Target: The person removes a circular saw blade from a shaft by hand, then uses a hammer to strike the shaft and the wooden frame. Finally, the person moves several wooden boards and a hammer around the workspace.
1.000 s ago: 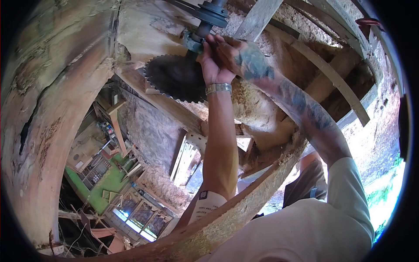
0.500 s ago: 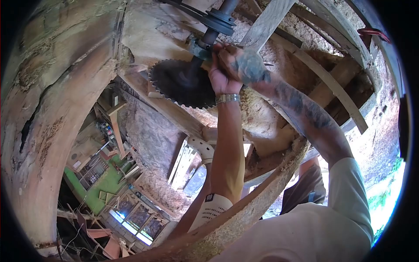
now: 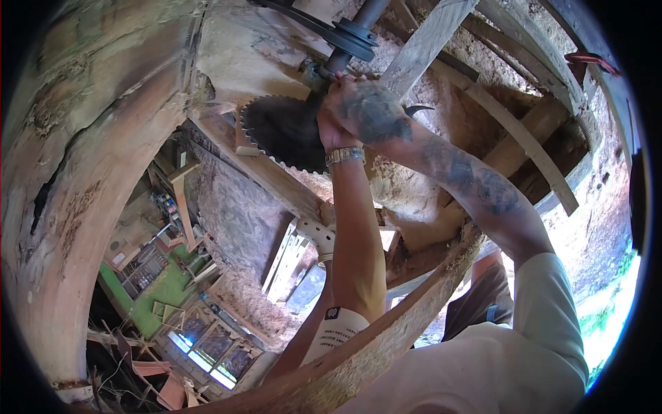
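My left hand (image 3: 329, 127), with a metal watch on its wrist, is raised against the dark shaft beside a toothed circular saw blade (image 3: 283, 132). My tattooed right hand (image 3: 358, 107) overlaps it, fingers bent together near the collar (image 3: 314, 76) on the shaft (image 3: 338, 61). Both hands look closed, but what is between their fingers is hidden. Behind the right wrist a dark pointed tip (image 3: 419, 109) sticks out. A grooved pulley (image 3: 354, 39) with a belt sits on the shaft above the hands.
Wooden beams (image 3: 427, 48) and a curved slat (image 3: 517, 134) cross the upper right. A sawdust-covered wooden edge (image 3: 414, 303) runs below my arms. A white perforated piece (image 3: 317, 238) is beside my left forearm. Another person's dark shorts (image 3: 479, 303) show at the lower right.
Both hands have shifted slightly left, and my right hand now covers more of the left. More of the dark pointed tip shows behind the right wrist.
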Action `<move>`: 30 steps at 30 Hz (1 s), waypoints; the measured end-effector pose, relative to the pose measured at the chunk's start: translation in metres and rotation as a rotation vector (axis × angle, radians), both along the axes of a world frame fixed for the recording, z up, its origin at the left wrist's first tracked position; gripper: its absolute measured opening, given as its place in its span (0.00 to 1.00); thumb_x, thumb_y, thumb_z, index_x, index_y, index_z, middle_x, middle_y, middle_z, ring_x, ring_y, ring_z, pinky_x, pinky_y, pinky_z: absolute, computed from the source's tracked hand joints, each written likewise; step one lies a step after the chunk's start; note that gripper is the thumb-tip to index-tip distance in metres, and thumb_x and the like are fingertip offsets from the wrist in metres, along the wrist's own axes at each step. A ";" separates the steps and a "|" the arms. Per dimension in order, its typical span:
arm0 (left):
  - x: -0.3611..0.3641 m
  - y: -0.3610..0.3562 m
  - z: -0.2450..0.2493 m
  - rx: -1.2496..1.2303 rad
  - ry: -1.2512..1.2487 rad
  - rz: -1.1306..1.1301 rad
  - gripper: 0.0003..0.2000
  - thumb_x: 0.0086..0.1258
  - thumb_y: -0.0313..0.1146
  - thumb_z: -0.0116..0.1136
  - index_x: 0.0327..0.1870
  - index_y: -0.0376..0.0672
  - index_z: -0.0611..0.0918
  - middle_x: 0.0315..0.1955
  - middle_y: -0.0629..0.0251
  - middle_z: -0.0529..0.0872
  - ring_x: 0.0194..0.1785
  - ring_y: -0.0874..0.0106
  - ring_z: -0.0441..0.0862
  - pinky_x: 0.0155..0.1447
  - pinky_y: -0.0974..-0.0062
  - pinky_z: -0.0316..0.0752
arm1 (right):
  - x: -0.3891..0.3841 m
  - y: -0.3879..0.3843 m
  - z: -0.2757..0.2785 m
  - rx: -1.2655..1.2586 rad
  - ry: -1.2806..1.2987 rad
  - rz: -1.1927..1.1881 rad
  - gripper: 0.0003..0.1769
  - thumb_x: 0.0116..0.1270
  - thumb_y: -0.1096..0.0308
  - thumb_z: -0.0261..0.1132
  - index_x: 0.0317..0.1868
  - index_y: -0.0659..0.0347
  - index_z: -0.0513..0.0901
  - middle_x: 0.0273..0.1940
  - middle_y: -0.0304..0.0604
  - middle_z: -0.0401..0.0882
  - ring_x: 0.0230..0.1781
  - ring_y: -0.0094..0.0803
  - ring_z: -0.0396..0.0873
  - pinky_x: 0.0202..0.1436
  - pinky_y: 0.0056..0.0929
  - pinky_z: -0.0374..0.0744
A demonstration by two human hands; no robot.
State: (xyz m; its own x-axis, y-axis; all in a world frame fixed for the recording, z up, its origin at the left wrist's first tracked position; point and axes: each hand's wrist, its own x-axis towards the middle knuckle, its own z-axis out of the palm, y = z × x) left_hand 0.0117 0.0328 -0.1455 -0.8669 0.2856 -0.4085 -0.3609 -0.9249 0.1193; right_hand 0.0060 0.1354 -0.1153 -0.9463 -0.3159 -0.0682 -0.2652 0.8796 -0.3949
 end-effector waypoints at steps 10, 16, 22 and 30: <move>-0.008 0.026 0.031 -0.155 -0.473 0.158 0.08 0.72 0.37 0.64 0.44 0.45 0.87 0.44 0.68 0.90 0.51 0.70 0.86 0.64 0.64 0.78 | -0.011 0.055 0.003 -0.366 0.213 0.115 0.16 0.63 0.66 0.63 0.51 0.61 0.81 0.46 0.45 0.85 0.37 0.41 0.88 0.37 0.39 0.86; -0.006 0.006 0.007 -0.120 -0.385 0.115 0.09 0.72 0.37 0.63 0.47 0.46 0.87 0.44 0.69 0.90 0.54 0.69 0.85 0.69 0.60 0.73 | -0.003 0.044 -0.016 -0.347 0.254 0.120 0.11 0.65 0.60 0.63 0.37 0.59 0.85 0.34 0.45 0.86 0.29 0.43 0.86 0.34 0.40 0.83; 0.000 0.012 0.033 -0.241 -0.372 0.037 0.11 0.78 0.40 0.55 0.47 0.44 0.86 0.47 0.67 0.90 0.54 0.70 0.85 0.64 0.65 0.77 | -0.004 0.023 -0.019 -0.693 0.120 0.011 0.15 0.69 0.61 0.62 0.31 0.63 0.84 0.23 0.49 0.84 0.25 0.46 0.84 0.32 0.43 0.81; -0.012 -0.003 0.057 -0.533 -0.518 -0.169 0.10 0.77 0.38 0.54 0.47 0.44 0.85 0.45 0.69 0.88 0.48 0.75 0.84 0.57 0.68 0.80 | 0.000 0.031 -0.002 -0.959 -0.465 -0.215 0.16 0.71 0.57 0.64 0.37 0.65 0.84 0.26 0.49 0.83 0.28 0.46 0.84 0.33 0.42 0.81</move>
State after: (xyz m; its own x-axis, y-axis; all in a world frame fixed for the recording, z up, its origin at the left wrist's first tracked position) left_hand 0.0001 0.0300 -0.0881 -0.4888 0.0472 -0.8711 -0.6238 -0.7170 0.3112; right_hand 0.0060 0.1659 -0.1175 -0.9335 -0.2596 -0.2472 0.2103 0.1618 -0.9642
